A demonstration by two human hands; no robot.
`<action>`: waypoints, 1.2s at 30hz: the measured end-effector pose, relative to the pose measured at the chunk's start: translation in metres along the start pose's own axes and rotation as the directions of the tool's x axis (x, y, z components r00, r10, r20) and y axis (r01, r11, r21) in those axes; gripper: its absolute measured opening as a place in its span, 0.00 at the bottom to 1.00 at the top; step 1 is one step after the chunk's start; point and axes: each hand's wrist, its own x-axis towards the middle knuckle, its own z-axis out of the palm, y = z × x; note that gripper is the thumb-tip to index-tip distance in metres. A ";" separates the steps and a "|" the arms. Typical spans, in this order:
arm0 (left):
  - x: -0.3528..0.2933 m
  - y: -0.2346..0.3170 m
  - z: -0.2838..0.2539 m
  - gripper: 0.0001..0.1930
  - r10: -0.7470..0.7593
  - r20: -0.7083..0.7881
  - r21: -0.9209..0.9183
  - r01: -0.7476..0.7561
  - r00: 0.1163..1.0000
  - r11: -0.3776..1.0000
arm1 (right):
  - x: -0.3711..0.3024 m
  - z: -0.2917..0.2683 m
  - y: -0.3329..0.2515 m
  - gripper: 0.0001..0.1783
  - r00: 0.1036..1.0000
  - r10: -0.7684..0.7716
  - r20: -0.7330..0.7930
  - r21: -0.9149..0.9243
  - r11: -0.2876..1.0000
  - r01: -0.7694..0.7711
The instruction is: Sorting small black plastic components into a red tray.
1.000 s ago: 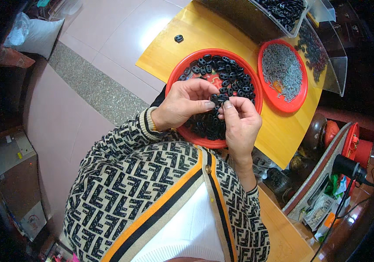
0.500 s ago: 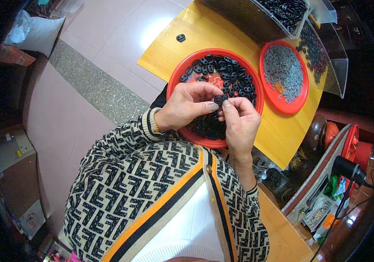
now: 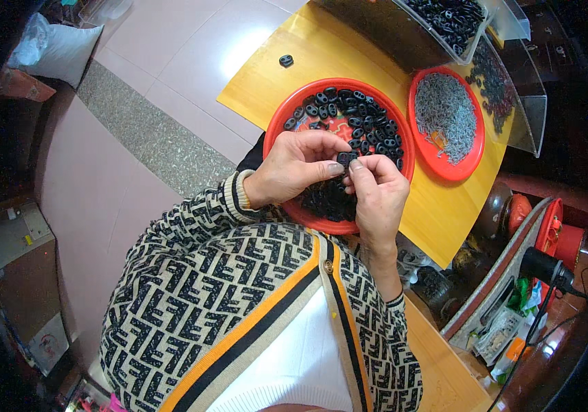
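Observation:
Above a round red tray (image 3: 335,82), my left hand (image 3: 297,166) and my right hand (image 3: 380,196) meet, both closed in a pinch. Between their thumbs and fingertips is a small black cord lock (image 3: 347,158), partly covered; I cannot tell whether it is one piece or two pressed together. Many loose black two-hole cord-lock parts (image 3: 369,127) lie in the tray, spread thinly at its far left and heaped beneath my hands. Some of the tray's patterned bottom shows among them.
A smaller red plate (image 3: 459,172) of thin grey springs (image 3: 448,113) stands to the right on the yellow board (image 3: 438,220). Behind it are clear bins with black parts (image 3: 455,24). One loose black part (image 3: 286,61) lies at the far left. A black cylindrical device (image 3: 548,266) with a cord sits right.
The black piece has turned slightly between my fingertips. Both hands stay in nearly the same place over the tray.

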 end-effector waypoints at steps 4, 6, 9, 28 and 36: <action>0.000 0.000 -0.003 0.11 -0.011 -0.001 0.027 0.011 1.000 1.000 | 0.001 -0.002 -0.002 0.04 1.000 -0.008 0.027 -0.034 0.999 0.009; 0.000 0.000 -0.004 0.11 0.004 0.010 0.034 -0.005 1.000 0.999 | 0.001 -0.004 -0.003 0.05 0.999 0.007 0.045 -0.035 0.999 -0.006; 0.000 0.000 -0.006 0.11 0.004 0.025 0.048 -0.005 1.000 0.999 | 0.003 -0.008 -0.005 0.06 0.995 0.050 0.088 -0.029 0.998 -0.047; 0.005 0.007 0.002 0.11 0.062 0.271 0.363 -0.161 0.961 0.918 | 0.030 -0.054 0.012 0.09 0.762 0.202 0.615 0.214 0.887 -0.408; 0.000 0.007 0.004 0.11 0.074 0.264 0.355 -0.168 0.962 0.920 | 0.021 -0.051 0.004 0.08 0.758 0.230 0.610 0.176 0.894 -0.413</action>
